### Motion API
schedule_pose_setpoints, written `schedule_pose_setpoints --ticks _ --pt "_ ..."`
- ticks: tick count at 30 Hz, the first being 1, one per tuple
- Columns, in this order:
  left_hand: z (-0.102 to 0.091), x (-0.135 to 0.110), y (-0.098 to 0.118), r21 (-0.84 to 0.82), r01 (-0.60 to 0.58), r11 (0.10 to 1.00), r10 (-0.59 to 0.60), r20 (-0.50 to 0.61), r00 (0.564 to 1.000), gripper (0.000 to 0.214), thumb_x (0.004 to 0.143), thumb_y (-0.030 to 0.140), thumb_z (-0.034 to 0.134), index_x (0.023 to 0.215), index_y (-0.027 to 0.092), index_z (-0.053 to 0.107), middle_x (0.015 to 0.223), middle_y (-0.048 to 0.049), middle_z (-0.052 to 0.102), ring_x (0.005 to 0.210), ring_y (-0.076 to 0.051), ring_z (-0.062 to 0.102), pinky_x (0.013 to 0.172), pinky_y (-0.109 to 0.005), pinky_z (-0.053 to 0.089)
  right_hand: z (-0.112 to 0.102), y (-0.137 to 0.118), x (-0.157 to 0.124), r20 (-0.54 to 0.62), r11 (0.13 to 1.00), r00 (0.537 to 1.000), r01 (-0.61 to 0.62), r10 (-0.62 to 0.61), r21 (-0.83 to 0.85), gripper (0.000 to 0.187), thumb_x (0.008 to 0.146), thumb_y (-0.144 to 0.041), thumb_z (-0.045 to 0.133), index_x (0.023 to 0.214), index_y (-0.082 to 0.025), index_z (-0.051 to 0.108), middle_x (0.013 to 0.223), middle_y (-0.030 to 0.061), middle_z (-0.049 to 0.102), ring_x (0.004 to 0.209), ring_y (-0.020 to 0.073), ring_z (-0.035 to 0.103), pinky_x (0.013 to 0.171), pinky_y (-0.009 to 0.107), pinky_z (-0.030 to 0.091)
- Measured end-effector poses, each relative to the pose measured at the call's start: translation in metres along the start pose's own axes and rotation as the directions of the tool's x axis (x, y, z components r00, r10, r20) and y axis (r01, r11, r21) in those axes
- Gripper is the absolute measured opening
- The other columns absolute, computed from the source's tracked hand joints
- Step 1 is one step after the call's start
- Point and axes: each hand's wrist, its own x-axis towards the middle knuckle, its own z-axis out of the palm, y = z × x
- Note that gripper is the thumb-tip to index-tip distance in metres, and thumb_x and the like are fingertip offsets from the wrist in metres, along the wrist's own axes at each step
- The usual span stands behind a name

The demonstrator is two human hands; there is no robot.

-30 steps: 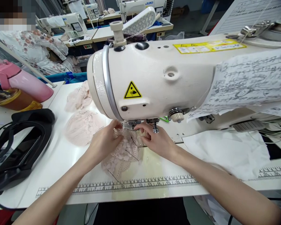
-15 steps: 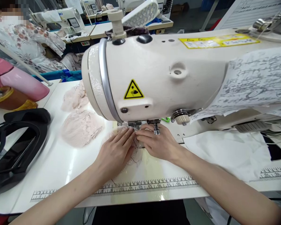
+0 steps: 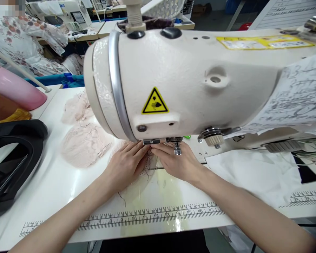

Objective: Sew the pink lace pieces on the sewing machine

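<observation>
Pink lace piece (image 3: pixel 148 167) mostly under left hand (image 3: pixel 126 163), fingers out flat; visible edge runs toward sewing machine head (image 3: pixel 189 84). Right hand (image 3: pixel 177 161) just beside, half-curled, honestly can't tell if pinching.

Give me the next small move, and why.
Probably ease the pale pink lace fabric forward: the bare left hand lies over it, the bare right hand is near its edge, and both reach beneath the cream, rounded sewing-machine head.
</observation>
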Motion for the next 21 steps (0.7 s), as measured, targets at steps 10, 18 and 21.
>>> schedule_pose_setpoints --ticks 10,18,21 --pt "-0.0009 -0.0003 0.0021 0.030 0.015 0.999 -0.016 0.023 1.000 0.039 0.098 0.024 0.045 0.130 0.007 0.059 0.125 -0.0162 0.068 0.114 -0.031 0.066 0.090 -0.047 0.060 -0.0003 -0.0021 -0.0016 0.046 1.000 0.999 -0.006 0.007 -0.018 0.034 0.090 -0.007 0.046 0.106 -0.022 0.072 0.116 0.0069 0.071 0.094 0.0204 0.065 0.073 0.033 0.044" --pt "-0.0018 -0.0010 -0.0008 -0.004 0.043 0.999 -0.043 0.028 0.999 0.040 0.097 0.025 0.046 0.132 0.009 0.058 0.128 -0.0149 0.066 0.120 -0.030 0.062 0.097 -0.049 0.057 0.0022 -0.0001 0.0010 0.009 0.998 0.999 0.037 -0.037 -0.053 0.029 0.090 -0.006 0.046 0.101 -0.017 0.071 0.112 0.0045 0.073 0.083 0.0165 0.063 0.076 0.034 0.042" --pt "-0.0008 -0.0021 -0.0030 -0.027 0.051 0.998 -0.051 0.024 0.998 0.040 0.097 0.025 0.047 0.133 0.012 0.058 0.130 -0.0136 0.065 0.122 -0.029 0.061 0.099 -0.049 0.055 0.0049 0.0007 -0.0001 -0.009 0.996 0.998 0.054 -0.055 -0.070 0.028 0.090 -0.007 0.047 0.104 -0.015 0.071 0.114 0.0058 0.073 0.086 0.0181 0.064 0.076 0.035 0.042"
